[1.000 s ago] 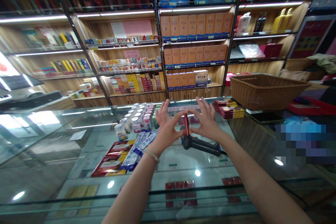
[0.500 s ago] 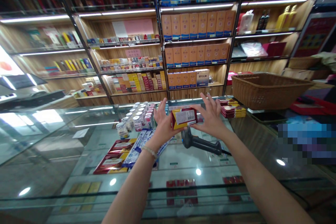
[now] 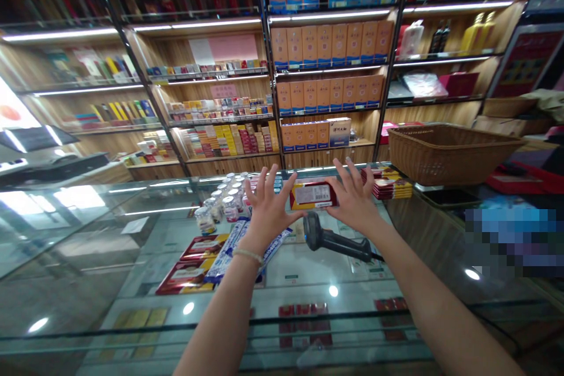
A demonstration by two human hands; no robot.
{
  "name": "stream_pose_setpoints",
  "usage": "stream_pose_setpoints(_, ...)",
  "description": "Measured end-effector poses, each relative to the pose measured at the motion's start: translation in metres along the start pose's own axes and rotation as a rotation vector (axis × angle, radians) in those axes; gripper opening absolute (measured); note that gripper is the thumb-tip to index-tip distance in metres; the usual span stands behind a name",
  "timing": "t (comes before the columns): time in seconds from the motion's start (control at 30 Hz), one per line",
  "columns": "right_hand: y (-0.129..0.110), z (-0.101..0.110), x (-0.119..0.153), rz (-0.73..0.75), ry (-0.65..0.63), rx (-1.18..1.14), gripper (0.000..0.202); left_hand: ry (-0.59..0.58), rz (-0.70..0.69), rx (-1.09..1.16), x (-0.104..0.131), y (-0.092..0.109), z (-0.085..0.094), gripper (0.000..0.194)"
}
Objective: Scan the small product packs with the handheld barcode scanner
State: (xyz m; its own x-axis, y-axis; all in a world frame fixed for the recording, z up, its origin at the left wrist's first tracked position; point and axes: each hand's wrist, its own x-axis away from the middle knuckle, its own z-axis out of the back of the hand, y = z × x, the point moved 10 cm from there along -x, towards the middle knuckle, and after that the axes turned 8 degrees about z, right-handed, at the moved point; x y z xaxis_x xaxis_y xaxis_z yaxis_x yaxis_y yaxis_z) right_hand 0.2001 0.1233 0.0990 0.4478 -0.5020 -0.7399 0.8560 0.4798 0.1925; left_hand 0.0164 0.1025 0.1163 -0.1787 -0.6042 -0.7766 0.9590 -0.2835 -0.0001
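A red and yellow package [image 3: 312,195] with a white barcode label faces up between my hands. My right hand [image 3: 353,198] grips its right end between thumb and fingers. My left hand [image 3: 269,205] is beside its left end, fingers spread apart and holding nothing. Just below the package, a dark barcode scanner [image 3: 337,242] lies on the glass counter [image 3: 291,305]. Blue and white wrapped bars [image 3: 227,255] lie partly behind my left wrist, next to red and yellow packs [image 3: 189,273].
Several small lidded jars [image 3: 205,218] stand behind my left hand. Stacked red and yellow packs [image 3: 392,188] lie beyond my right hand, near a wicker basket [image 3: 449,153]. Shelves of boxes [image 3: 324,41] line the wall.
My left hand has let go of the package's left end and spread its fingers. The package has shifted slightly right and lies more level, still in my right hand.
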Motion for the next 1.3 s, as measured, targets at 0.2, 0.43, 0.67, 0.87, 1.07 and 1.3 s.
stream_pose_setpoints(0.2,-0.006,-0.002,0.000,0.020,-0.002,-0.009,0.062,0.001,-0.021,-0.009,0.002,0.002,-0.004,0.080)
stream_pose_setpoints(0.43,-0.004,-0.007,-0.002,-0.018,-0.065,-0.007,0.068,0.009,-0.025,0.010,0.003,-0.003,-0.008,0.071)
stream_pose_setpoints(0.67,-0.017,0.000,0.004,-0.018,-0.163,0.025,0.080,0.069,0.008,0.041,0.003,-0.011,-0.005,0.067)
stream_pose_setpoints(0.87,-0.041,-0.014,0.048,-0.045,-0.319,-0.006,0.093,0.051,0.054,0.057,0.002,-0.016,-0.005,0.067)
stream_pose_setpoints(1.07,-0.050,-0.030,0.074,-0.039,-0.381,-0.067,0.104,0.036,0.075,0.069,0.003,-0.017,-0.004,0.067)
stream_pose_setpoints(1.3,-0.045,-0.038,0.074,-0.052,-0.412,-0.128,0.095,0.017,0.092,0.061,0.002,-0.018,-0.006,0.066)
